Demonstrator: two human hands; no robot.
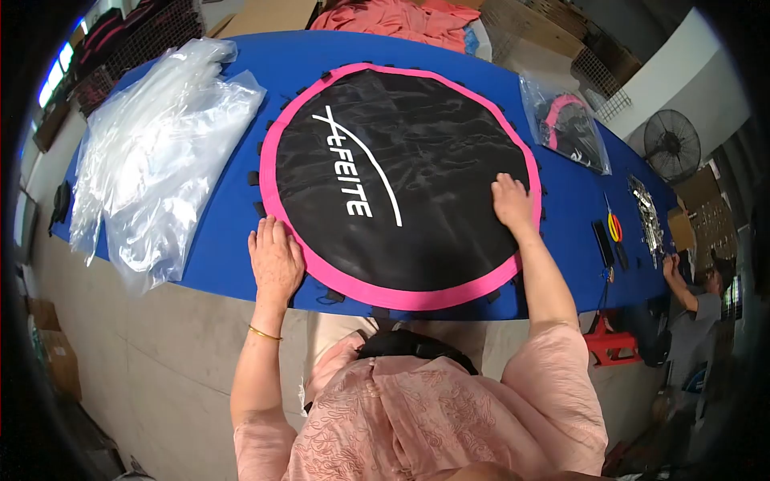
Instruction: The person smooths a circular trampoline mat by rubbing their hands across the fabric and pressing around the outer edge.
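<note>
A round black trampoline mat with a pink border and white lettering lies spread out, with small dark tabs around its rim. My left hand rests at the mat's lower left edge, its fingers stretched out over the pink border. On the right side of the black fabric lies my right hand, palm down with its fingers slightly bent and holding nothing. Both hands touch the mat.
Clear plastic bags are piled on the left of the blue table. A bagged pink-and-black mat, yellow-and-red scissors and metal parts lie to the right. Another person is at the far right, near a fan.
</note>
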